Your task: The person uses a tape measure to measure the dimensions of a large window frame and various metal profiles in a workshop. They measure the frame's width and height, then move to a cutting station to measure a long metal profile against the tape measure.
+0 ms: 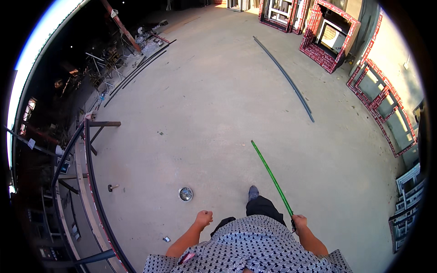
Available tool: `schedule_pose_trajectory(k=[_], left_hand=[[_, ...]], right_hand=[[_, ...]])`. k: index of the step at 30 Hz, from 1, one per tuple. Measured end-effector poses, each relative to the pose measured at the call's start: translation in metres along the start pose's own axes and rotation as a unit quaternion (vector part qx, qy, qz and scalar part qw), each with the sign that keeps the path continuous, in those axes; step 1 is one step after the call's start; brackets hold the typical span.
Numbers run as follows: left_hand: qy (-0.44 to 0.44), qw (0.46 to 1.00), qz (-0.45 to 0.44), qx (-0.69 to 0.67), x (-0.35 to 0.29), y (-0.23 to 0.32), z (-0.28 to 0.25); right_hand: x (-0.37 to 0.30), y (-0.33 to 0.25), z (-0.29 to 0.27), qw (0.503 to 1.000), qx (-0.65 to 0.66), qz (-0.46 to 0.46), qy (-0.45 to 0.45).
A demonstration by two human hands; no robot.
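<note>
My right hand (299, 222) is wrapped round the near end of a long, thin green pole (273, 179). The pole slants forward and left over the concrete floor; whether its far tip touches the ground I cannot tell. My left hand (204, 218) hangs in front of my body with its fingers curled in, and nothing shows in it. Ahead and left of that hand stands a round metal bowl (185, 194) with small pieces inside. A mallet (112, 187) lies farther left. Close to my left forearm is a small flat object (166, 239) on the floor.
A long workbench frame (93, 182) runs along the left. Dark strips (136, 73) lie on the floor at the far left, and grey bars (287, 77) at the far right. Red-and-white wrapped window frames (380, 107) lean along the right wall, with white frames (409, 186) nearer.
</note>
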State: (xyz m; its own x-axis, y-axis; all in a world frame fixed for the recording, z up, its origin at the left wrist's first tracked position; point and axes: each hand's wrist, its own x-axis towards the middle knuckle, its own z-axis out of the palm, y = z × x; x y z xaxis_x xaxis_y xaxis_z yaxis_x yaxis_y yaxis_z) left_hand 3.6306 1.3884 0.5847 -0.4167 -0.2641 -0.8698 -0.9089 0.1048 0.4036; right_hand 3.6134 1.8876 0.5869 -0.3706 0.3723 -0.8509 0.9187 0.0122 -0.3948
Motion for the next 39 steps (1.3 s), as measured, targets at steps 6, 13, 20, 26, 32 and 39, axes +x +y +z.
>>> schedule_pose_trajectory(k=[6,13,20,26,32,39], left_hand=[[0.05,0.98,0.008,-0.19,0.042,-0.037,-0.07],[-0.016,0.943,0.229,0.24,0.15,0.016,-0.089],[0.108,0.817,0.354,0.443,0.349,0.244,-0.195],[0.127,0.971,0.108,-0.173,0.38,0.633,-0.317],[0.113,0.959,0.142,-0.218,0.475,0.795,-0.342],[-0.051,0.918,0.211,0.331,0.532,0.751,-0.331]], right_hand=[[0.066,-0.296,0.087,0.986,-0.039,-0.152,-0.048],[0.108,-0.517,0.22,0.971,-0.033,-0.22,-0.092],[0.142,-0.552,0.288,0.993,0.001,-0.094,-0.077],[0.145,-0.618,0.301,0.998,-0.045,0.007,0.043],[0.23,-0.746,0.366,0.998,-0.045,0.043,0.027],[0.339,-1.023,0.519,0.996,-0.067,-0.033,-0.052]])
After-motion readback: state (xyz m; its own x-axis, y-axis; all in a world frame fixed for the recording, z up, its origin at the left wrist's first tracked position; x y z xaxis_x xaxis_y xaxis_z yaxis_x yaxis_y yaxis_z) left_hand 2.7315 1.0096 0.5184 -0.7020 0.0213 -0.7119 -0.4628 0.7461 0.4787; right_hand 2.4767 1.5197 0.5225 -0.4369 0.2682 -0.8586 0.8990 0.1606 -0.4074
